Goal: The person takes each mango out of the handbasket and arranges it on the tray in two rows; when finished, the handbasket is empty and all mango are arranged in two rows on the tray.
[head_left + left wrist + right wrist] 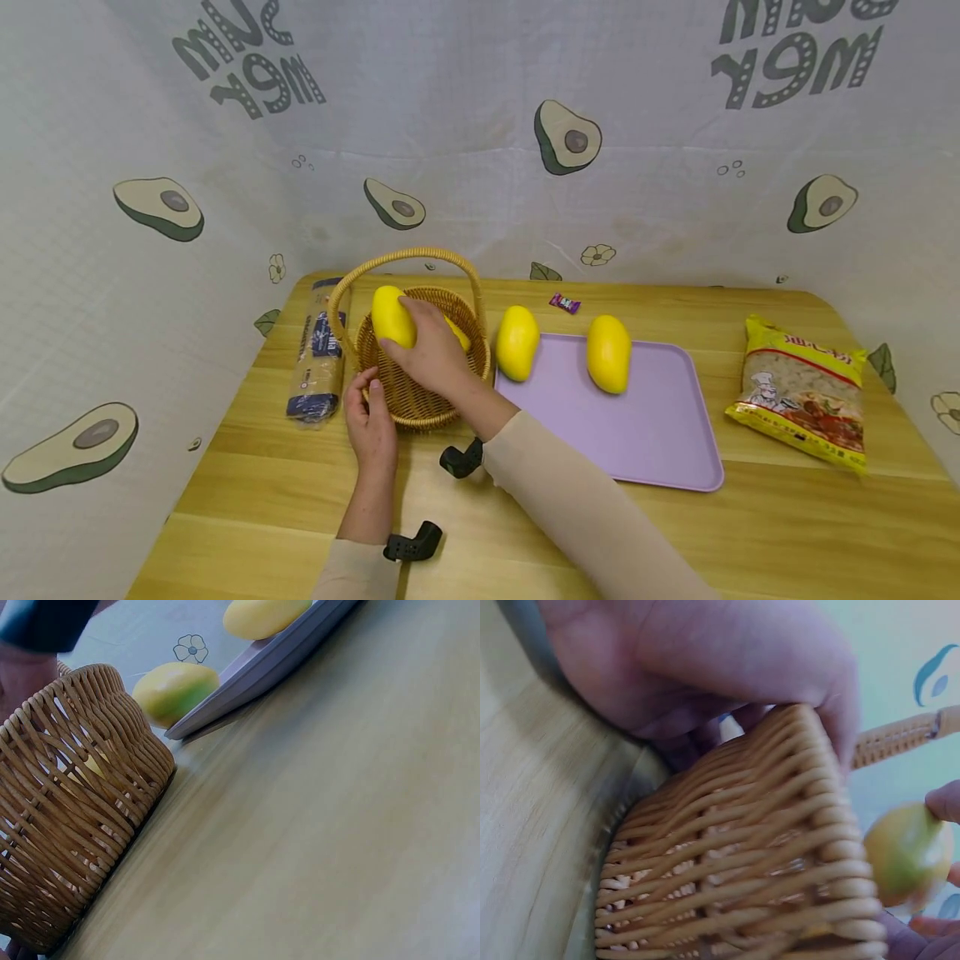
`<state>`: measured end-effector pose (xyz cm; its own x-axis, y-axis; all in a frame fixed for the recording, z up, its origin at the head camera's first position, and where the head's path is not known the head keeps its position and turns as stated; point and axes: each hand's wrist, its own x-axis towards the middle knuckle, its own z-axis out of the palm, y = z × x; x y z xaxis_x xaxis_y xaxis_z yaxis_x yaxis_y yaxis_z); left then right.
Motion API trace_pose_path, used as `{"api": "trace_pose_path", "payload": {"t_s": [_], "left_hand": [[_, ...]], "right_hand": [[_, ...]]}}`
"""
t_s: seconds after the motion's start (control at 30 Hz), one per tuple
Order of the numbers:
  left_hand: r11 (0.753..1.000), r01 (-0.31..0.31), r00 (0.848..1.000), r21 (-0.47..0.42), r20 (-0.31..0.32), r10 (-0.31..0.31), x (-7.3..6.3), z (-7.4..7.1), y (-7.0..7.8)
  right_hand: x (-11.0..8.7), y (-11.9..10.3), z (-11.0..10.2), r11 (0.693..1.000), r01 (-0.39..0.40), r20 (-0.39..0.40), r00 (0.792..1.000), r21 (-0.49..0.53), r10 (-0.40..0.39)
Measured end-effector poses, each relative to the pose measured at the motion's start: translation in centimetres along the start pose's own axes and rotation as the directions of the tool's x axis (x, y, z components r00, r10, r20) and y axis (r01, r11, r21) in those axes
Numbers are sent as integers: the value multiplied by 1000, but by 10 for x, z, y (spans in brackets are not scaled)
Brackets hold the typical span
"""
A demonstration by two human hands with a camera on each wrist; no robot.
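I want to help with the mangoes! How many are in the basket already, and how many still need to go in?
One mango already lies inside the wicker basket. The right hand grips a second mango over the basket, while the left hand holds the basket's rim. Two are left: one mango at the purple tray's edge and another on it.

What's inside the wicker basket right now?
The right hand holds a yellow mango over the basket, with another yellow fruit partly showing beneath. The hand covers the basket's bottom.
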<state>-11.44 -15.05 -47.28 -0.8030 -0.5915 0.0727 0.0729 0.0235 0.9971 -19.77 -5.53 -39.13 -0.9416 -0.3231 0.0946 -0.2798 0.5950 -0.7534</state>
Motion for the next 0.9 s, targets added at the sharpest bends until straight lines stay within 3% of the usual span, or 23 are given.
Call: {"api": "trace_pose_path", "payload": {"t_s": [0.2, 0.4, 0.9], "left_hand": [[1000, 7, 1000, 7, -6, -7, 0, 0, 0], [1000, -28, 999, -11, -27, 28, 0, 2, -2], [1000, -18, 1000, -23, -22, 18, 0, 2, -2]], "right_hand": [[-13, 0, -15, 998, -19, -2, 1000, 60, 19], [-30, 3, -27, 997, -10, 7, 1000, 77, 9], [-75, 29, -59, 997, 79, 120, 990, 7, -79]]}}
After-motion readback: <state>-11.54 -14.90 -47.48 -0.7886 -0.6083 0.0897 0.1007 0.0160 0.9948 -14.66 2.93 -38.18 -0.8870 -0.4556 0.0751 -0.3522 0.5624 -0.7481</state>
